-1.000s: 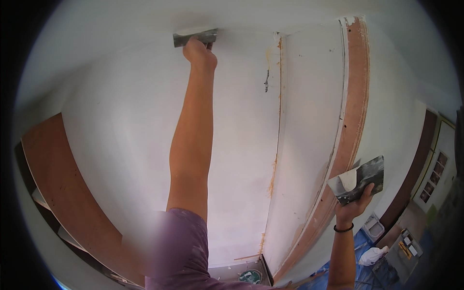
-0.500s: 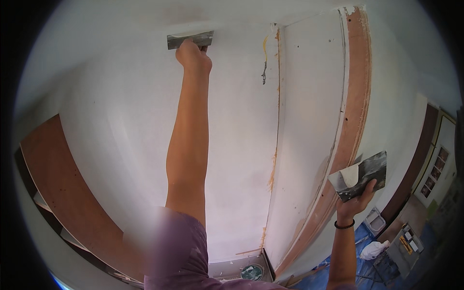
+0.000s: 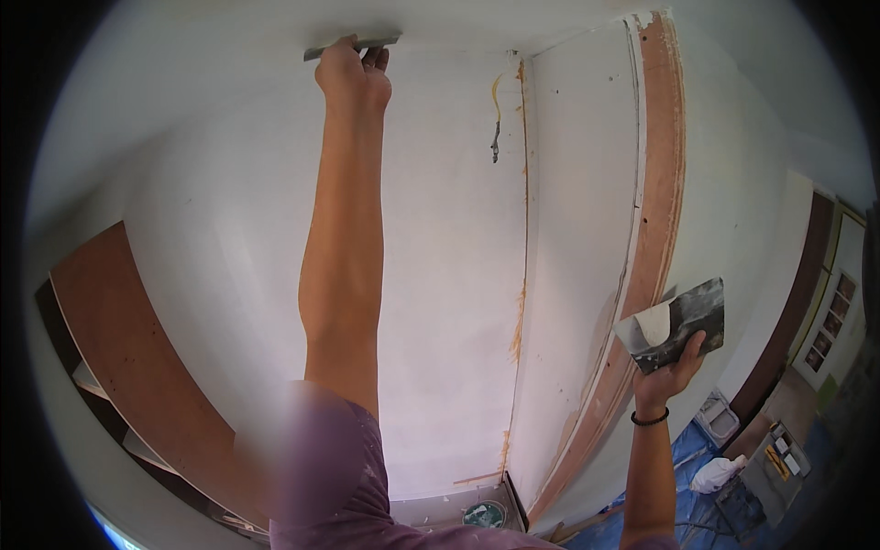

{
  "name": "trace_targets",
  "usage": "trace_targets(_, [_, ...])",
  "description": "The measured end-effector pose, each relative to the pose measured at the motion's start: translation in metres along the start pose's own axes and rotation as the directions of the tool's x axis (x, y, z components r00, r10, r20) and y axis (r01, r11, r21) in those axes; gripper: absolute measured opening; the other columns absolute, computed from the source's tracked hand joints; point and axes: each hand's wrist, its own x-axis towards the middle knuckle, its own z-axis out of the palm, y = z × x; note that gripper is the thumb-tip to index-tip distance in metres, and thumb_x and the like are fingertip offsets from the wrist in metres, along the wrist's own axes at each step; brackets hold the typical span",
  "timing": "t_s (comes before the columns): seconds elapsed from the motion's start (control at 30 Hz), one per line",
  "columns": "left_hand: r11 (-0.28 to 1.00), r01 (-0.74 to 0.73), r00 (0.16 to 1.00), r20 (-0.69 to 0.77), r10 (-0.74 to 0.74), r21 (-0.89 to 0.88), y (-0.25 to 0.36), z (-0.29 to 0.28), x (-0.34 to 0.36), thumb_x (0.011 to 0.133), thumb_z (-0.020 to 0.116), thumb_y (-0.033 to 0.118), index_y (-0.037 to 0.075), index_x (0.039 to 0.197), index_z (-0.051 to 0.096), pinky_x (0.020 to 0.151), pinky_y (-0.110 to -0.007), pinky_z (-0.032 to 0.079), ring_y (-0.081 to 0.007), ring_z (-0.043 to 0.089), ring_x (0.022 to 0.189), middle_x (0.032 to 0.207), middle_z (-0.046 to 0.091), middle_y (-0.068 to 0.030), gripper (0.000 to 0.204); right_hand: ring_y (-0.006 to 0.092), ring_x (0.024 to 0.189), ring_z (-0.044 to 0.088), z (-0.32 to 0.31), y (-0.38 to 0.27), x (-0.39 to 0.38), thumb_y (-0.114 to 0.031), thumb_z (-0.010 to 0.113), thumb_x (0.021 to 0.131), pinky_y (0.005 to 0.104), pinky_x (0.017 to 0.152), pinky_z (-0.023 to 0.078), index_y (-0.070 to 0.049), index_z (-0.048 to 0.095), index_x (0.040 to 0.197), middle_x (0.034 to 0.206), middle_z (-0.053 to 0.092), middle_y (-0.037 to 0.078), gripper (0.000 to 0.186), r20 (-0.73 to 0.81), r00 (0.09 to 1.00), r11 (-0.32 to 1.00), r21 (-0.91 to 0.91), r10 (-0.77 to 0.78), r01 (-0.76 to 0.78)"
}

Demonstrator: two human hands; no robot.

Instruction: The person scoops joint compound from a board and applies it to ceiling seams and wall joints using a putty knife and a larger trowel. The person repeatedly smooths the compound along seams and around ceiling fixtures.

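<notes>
The left hand [image 3: 353, 81] clamps a putty knife [image 3: 383, 40] at 11 o'clock. The right hand [image 3: 671, 374], at 3, grips a broad blade [image 3: 698, 305] whose filler [image 3: 654, 325] could drop if tipped

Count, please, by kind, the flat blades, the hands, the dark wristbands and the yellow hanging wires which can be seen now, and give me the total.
Flat blades: 2 (left blade, right blade)
Hands: 2 (left hand, right hand)
Dark wristband: 1
Yellow hanging wire: 1
Total: 6
</notes>
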Motion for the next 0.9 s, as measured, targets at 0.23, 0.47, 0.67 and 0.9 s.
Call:
trace_targets(0.23, [0.988,-0.15,0.987,0.05,0.152,-0.044,0.029,0.024,-0.071,0.104,0.048,0.006,-0.007,0.147,0.034,0.117,-0.045,0.039,-0.0332,0.05,0.129,0.146,0.043,-0.0159,0.048,0.0233,0.117,0.064,0.01,-0.005,-0.001,-0.035,0.05,0.108,0.0385,0.097,0.056,0.002,0.043,0.14,0.133,0.058,0.014,0.049,-0.009,1.0,1.0,0.008,-0.014,0.014])
trace_targets(0.47, [0.981,-0.133,0.991,-0.015,0.136,0.138,-0.003,-0.083,-0.145,0.107,0.052,0.013,-0.004,0.143,0.044,0.112,-0.038,0.042,-0.0207,0.052,0.129,0.141,0.053,-0.0108,0.041,0.0241,0.12,0.061,-0.002,-0.003,-0.002,-0.035,0.052,0.107,0.0385,0.099,0.054,0.002,0.042,0.143,0.137,0.055,0.014,0.052,-0.011,0.998,0.998,0.008,0.061,-0.061])
trace_targets(0.67, [0.864,-0.031,0.999,0.032,0.018,0.503,0.008,-0.191,-0.31,0.108,0.055,0.025,-0.001,0.131,0.056,0.092,-0.028,0.045,-0.0096,0.055,0.102,0.118,0.061,-0.0044,0.034,0.0219,0.117,0.062,0.004,-0.037,-0.106,-0.03,0.054,0.108,0.0382,0.099,0.053,0.003,0.047,0.139,0.132,0.058,0.013,0.046,0.152,0.933,0.945,-0.029,0.326,-0.326])
trace_targets(0.9, [0.698,-0.381,0.625,0.725,-0.289,0.606,0.038,-0.215,-0.441,0.076,0.077,-0.014,0.008,0.135,0.058,0.108,-0.053,0.047,-0.0481,0.052,0.133,0.145,0.049,-0.0253,0.066,0.0286,0.1,0.071,0.003,0.014,-0.225,-0.031,0.054,0.105,0.044,0.092,0.057,-0.002,0.058,0.13,0.116,0.071,0.014,0.038,0.175,-0.065,-0.128,0.375,0.982,-0.918])
